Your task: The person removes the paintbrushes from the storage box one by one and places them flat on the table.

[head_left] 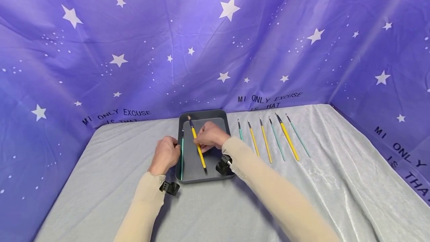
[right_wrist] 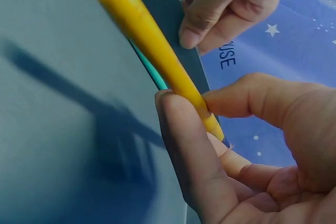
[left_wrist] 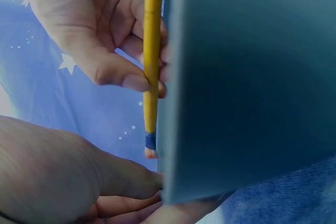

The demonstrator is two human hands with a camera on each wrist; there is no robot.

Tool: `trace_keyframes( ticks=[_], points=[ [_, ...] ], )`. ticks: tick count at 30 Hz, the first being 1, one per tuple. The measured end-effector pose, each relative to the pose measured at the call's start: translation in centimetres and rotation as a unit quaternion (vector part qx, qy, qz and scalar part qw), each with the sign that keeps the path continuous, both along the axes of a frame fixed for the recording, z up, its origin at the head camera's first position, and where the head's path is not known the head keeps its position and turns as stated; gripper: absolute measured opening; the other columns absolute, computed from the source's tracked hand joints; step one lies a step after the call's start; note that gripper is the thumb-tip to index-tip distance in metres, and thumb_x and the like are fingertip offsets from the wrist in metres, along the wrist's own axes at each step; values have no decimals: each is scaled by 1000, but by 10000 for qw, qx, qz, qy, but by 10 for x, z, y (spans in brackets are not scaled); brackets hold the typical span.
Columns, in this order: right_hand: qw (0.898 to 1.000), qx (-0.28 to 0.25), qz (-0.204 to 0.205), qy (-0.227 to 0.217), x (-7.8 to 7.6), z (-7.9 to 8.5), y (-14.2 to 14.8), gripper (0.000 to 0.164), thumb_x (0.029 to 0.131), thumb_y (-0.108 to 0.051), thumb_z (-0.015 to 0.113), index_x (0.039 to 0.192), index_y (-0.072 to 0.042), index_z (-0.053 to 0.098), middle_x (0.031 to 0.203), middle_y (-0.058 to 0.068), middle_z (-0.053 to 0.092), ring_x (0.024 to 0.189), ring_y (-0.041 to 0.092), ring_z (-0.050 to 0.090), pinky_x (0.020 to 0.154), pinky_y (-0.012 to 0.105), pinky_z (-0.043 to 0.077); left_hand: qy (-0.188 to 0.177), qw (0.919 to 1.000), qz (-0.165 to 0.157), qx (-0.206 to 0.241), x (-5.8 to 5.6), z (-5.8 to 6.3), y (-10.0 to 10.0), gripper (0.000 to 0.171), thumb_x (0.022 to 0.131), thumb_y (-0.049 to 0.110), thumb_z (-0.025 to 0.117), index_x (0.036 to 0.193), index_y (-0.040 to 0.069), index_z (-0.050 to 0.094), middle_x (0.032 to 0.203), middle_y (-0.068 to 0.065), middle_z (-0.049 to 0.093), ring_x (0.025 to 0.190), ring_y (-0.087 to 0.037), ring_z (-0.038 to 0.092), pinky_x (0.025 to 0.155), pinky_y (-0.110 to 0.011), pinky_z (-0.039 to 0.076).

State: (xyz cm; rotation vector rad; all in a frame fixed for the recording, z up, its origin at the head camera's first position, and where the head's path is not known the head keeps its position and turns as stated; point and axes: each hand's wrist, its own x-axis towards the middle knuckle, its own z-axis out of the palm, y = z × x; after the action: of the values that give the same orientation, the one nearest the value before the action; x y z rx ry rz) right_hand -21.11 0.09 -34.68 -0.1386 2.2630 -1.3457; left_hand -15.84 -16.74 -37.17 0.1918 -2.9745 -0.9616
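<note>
My right hand [head_left: 211,136] pinches a yellow-handled paintbrush [head_left: 198,143] between thumb and fingers, holding it over the dark grey tray [head_left: 215,177]. In the right wrist view the yellow handle [right_wrist: 152,45] slants across the tray, and its shadow falls on the tray floor. A teal paintbrush [head_left: 182,160] lies inside along the tray's left wall. My left hand [head_left: 165,154] grips that left wall, the thumb at the rim and fingers outside, as the left wrist view shows. There the yellow brush's bristles [left_wrist: 150,153] point toward my left hand.
Right of the tray, several brushes lie in a row on the pale grey cloth, among them a thick yellow brush [head_left: 288,139] and a teal brush [head_left: 298,135]. A purple star-printed curtain [head_left: 201,40] hangs behind the table [head_left: 100,167].
</note>
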Motion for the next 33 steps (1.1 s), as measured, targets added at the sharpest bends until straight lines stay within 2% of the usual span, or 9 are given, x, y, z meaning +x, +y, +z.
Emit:
trace_keyframes(
  ticks=[3,7,15,26,29,33],
  points=[
    [9998,-157,73,-11,0,1,6,4,89,-1,70,87,2,68,70,7,66,59,14,66,67,32,63,-24,10000,10,-19,-1,0,0,22,97,6,56,81,1,70,69,-7,62,62,-19,57,54,-27,43],
    [9993,-363,99,-79,-2,1,14,7,89,1,69,94,5,69,73,8,67,62,14,67,65,29,62,9,10000,26,-32,-1,-1,0,24,97,6,56,76,2,67,66,-5,59,61,-18,55,53,-27,42],
    [9979,-643,-9,-76,-4,1,29,7,86,5,68,93,5,67,74,8,67,64,14,66,66,29,62,105,9999,3,-31,0,-1,1,28,97,5,56,69,5,62,62,-4,55,58,-18,53,52,-26,40],
    [9980,-584,-238,15,0,-2,44,13,87,2,72,98,3,66,79,7,66,65,14,66,68,30,62,143,9999,-1,-64,0,-2,1,32,97,5,57,65,6,56,61,-3,51,57,-18,52,51,-26,38],
    [9977,-606,-298,49,1,-1,48,15,87,1,72,101,4,65,85,10,69,65,14,66,69,31,63,142,9999,13,-70,0,-2,1,31,96,5,57,66,6,57,61,-3,52,58,-18,52,52,-26,39],
    [9973,-650,-327,141,3,-1,54,16,89,0,72,103,4,65,99,22,74,67,14,68,69,30,62,121,9999,31,-63,0,-1,1,30,96,6,57,67,6,58,62,-3,53,59,-18,52,52,-26,39]
  ],
)
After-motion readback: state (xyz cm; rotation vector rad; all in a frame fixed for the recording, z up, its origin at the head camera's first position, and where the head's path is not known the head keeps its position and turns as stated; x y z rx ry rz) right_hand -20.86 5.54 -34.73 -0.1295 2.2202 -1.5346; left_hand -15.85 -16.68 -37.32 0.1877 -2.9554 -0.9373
